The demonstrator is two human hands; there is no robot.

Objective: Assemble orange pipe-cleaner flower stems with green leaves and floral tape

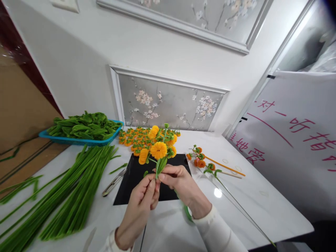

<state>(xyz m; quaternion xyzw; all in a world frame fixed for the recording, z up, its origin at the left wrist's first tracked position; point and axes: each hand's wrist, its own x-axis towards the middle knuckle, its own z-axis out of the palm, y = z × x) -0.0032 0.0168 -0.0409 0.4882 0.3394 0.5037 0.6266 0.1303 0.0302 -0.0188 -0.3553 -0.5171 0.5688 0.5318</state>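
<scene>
A flower spray point(158, 150) with several yellow-orange fuzzy blooms and a green bud stands upright above my hands. My left hand point(144, 199) is closed in a pinch on its stem. My right hand point(182, 183) is also closed, its thumb and finger pinching a green fuzzy leaf point(162, 164) against the stem. Fingertips hide the lower part of the stem. Beneath the hands lies a black mat point(131, 189). Partly behind my right wrist is a green roll, perhaps tape point(188, 212).
Left: green fuzzy stems point(76, 185), a blue tray point(78, 141) heaped with green leaves, and a snips-like metal tool point(114, 183). Many small orange blooms point(131, 138) cover the back. Right: a finished-looking orange flower stem point(231, 196), an orange stick point(225, 166) and a whiteboard point(288, 105).
</scene>
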